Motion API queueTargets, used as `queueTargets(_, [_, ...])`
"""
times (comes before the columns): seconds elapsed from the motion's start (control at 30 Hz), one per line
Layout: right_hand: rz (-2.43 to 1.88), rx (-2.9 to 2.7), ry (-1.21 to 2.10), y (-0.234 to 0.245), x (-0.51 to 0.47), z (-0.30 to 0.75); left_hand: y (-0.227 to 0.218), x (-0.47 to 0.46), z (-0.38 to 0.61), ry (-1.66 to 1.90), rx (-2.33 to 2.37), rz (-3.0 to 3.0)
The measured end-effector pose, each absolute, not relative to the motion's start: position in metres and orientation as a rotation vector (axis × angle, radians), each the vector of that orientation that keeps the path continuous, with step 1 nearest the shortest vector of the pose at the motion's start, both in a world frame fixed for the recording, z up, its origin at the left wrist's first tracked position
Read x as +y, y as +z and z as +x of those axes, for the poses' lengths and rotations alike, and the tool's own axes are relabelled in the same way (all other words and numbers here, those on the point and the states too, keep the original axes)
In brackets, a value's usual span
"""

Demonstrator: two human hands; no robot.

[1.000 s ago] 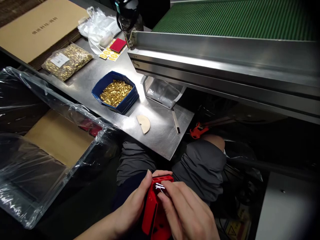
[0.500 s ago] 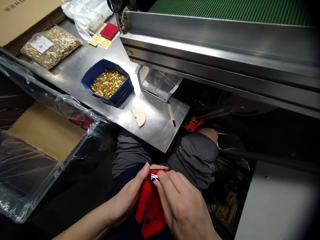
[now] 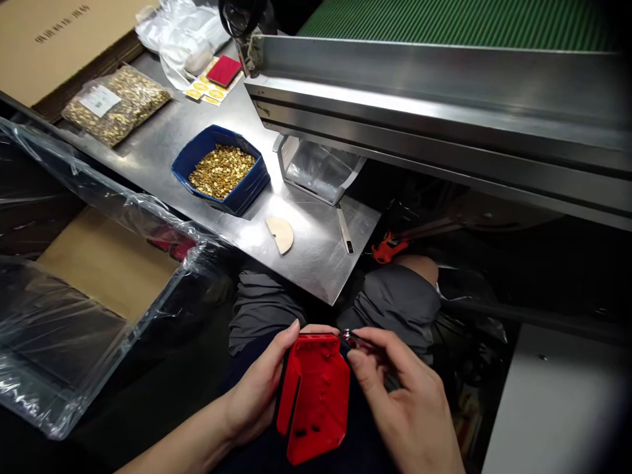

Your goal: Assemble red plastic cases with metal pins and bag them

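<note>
From my end, the left hand (image 3: 259,392) has a firm hold on the hollow, glossy red plastic casing (image 3: 323,395), down in front of the lap. The right hand (image 3: 407,388) looks narrow, thumb and fingers pinching a tiny shiny metal piece (image 3: 347,336) near the casing's top right corner; can't tell if they touch. My worry: a loose pinch could drop something that small past the grey cloth trousers (image 3: 402,306), and a slack left grip could let the casing tip.

A single view from the head, forward and down, close above left hand (image 3: 261,387) and right hand (image 3: 411,390).
</note>
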State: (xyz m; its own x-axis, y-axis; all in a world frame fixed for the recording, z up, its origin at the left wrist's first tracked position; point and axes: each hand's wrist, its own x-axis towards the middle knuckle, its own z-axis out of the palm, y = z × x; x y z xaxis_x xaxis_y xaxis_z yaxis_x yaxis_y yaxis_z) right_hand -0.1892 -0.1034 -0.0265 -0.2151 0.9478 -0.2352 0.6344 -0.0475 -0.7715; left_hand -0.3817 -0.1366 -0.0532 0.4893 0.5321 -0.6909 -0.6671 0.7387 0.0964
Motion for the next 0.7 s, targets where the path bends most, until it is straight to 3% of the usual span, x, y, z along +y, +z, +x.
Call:
queueTargets(0.17, [-1.496, -1.895, 1.315, -0.020, -0.116, -0.207, -0.053, -0.140, -0.382, 0.813, 0.720, -0.162])
queueTargets(0.7, [-1.307, -2.106, 1.154, -0.022, -0.124, -0.223, -0.050, -0.145, -0.389, 0.839, 0.670, -0.018])
